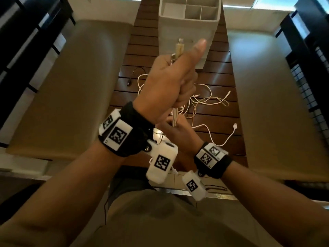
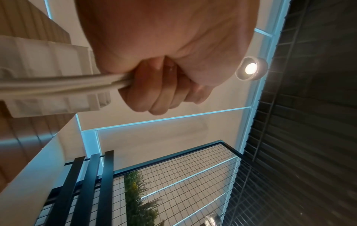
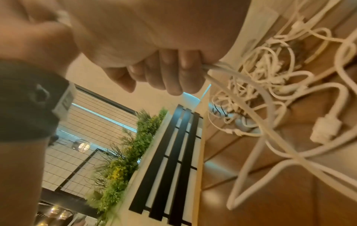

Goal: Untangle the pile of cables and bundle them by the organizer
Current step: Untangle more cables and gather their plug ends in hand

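1. The left hand is raised above the bench, fingers curled tight around a folded white cable, thumb sticking up toward 12 o'clock.
2. The cable's plug ends poke out of the top of that fist; its strands hang out of the bottom.
3. The right hand sits just below, at 6 o'clock from the left, its fingers closed on the same hanging strands.
4. The two hands are close together, one above the other.
5. A tangled pile of white cables lies on the slatted wooden bench behind the hands.
6. A thin black cable lies at 10 o'clock from the pile.
7. The white divided organizer stands at 12 o'clock, beyond the pile.
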A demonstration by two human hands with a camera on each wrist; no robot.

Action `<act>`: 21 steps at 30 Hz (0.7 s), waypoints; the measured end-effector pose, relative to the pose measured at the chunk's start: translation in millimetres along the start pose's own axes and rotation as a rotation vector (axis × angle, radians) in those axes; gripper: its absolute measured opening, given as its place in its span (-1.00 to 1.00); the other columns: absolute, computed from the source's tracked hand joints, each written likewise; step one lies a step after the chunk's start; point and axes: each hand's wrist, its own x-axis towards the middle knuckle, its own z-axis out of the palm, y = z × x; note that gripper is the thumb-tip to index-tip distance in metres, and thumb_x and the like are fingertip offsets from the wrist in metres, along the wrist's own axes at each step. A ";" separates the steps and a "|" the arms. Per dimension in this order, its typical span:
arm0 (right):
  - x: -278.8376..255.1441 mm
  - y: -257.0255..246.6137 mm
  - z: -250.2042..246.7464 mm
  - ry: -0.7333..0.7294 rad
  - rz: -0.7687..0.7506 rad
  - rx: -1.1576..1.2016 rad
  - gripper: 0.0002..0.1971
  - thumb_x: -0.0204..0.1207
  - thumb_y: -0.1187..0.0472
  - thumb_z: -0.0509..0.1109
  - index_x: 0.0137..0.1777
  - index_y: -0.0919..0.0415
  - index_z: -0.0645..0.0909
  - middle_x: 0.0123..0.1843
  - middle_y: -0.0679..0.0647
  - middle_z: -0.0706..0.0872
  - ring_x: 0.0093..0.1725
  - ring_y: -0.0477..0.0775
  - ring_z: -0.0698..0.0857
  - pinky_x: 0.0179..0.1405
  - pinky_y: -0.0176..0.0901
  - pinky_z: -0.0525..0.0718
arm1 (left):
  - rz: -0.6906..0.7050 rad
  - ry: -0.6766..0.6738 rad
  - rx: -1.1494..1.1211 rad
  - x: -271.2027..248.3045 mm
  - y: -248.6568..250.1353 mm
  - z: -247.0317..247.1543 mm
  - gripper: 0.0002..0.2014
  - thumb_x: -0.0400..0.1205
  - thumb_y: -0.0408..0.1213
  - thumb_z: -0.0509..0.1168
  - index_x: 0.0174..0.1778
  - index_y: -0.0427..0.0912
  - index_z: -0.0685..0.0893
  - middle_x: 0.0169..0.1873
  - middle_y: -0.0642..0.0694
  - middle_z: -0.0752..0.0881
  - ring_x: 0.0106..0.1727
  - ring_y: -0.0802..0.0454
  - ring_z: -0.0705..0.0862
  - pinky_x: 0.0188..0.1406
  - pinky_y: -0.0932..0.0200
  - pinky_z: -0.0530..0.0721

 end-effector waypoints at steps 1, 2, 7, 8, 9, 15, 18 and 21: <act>-5.1 5.1 4.4 -0.015 0.041 0.056 -0.51 0.59 0.01 0.39 -0.54 0.07 0.34 -0.51 0.10 0.34 -0.46 0.08 0.29 -0.39 0.07 0.29 | 0.002 -0.006 -0.010 -0.9 -3.5 1.7 -0.41 0.90 -0.14 0.13 -0.53 -0.07 0.30 -0.68 0.06 0.25 -0.72 0.03 0.16 -0.67 0.24 0.16; -9.1 13.3 7.9 -0.030 0.094 0.090 -0.52 0.55 -0.03 0.39 -0.53 0.15 0.38 -0.49 0.24 0.34 -0.44 0.15 0.32 -0.36 0.15 0.33 | 0.013 -0.021 -0.018 -1.3 -4.4 3.5 -0.41 0.90 -0.15 0.11 -0.54 -0.08 0.30 -0.68 0.07 0.26 -0.73 0.04 0.17 -0.67 0.24 0.17; -26.4 59.8 12.1 -0.078 0.243 0.029 -0.39 0.50 -0.19 0.44 -0.24 0.51 0.67 -0.29 0.55 0.65 -0.29 0.55 0.66 -0.20 0.37 0.74 | 0.104 -0.091 -0.067 3.1 20.2 -1.4 -0.44 0.90 -0.20 0.03 -0.52 -0.09 0.29 -0.68 0.07 0.24 -0.74 0.05 0.17 -0.67 0.28 0.18; -28.9 70.2 11.6 -0.060 0.287 0.029 -0.29 0.49 -0.24 0.47 -0.14 0.59 0.64 -0.22 0.60 0.65 -0.20 0.62 0.68 -0.13 0.42 0.76 | 0.125 -0.100 -0.094 5.0 26.4 -4.8 -0.46 0.89 -0.19 -0.01 -0.50 -0.10 0.28 -0.67 0.07 0.22 -0.73 0.07 0.15 -0.67 0.28 0.17; -30.8 79.5 11.8 -0.038 0.335 0.031 -0.18 0.45 -0.34 0.50 -0.08 0.62 0.61 -0.17 0.64 0.65 -0.14 0.68 0.68 -0.06 0.46 0.78 | 0.144 -0.110 -0.121 7.4 31.2 -8.3 -0.48 0.88 -0.18 -0.04 -0.48 -0.11 0.25 -0.66 0.06 0.21 -0.72 0.09 0.13 -0.67 0.29 0.16; -12.7 89.4 3.4 -0.051 0.352 -0.136 -0.14 0.36 -0.43 0.36 -0.02 0.55 0.63 -0.10 0.55 0.72 -0.08 0.58 0.72 -0.03 0.50 0.72 | 0.161 -0.143 -0.164 18.6 38.1 -15.0 -0.51 0.87 -0.18 -0.08 -0.45 -0.11 0.23 -0.65 0.07 0.24 -0.69 0.15 0.13 -0.66 0.34 0.16; -5.1 62.2 -2.2 -0.227 0.329 -0.186 -0.20 0.31 -0.49 0.47 0.30 0.17 0.64 0.17 0.20 0.78 0.12 0.23 0.81 0.17 0.34 0.79 | 0.176 -0.162 -0.024 23.9 43.4 -16.8 -0.55 0.88 -0.24 -0.09 -0.40 -0.09 0.28 -0.64 0.09 0.26 -0.69 0.15 0.16 -0.65 0.33 0.17; -3.1 25.5 -33.5 -0.316 0.267 -0.241 -0.05 0.26 -0.40 0.66 0.60 -0.20 0.32 0.59 -0.07 0.49 0.48 -0.12 0.58 0.47 0.14 0.65 | 0.136 -0.135 0.086 26.9 47.7 -20.9 -0.49 0.93 -0.27 -0.08 -0.41 -0.09 0.27 -0.65 0.07 0.24 -0.70 0.10 0.16 -0.66 0.28 0.14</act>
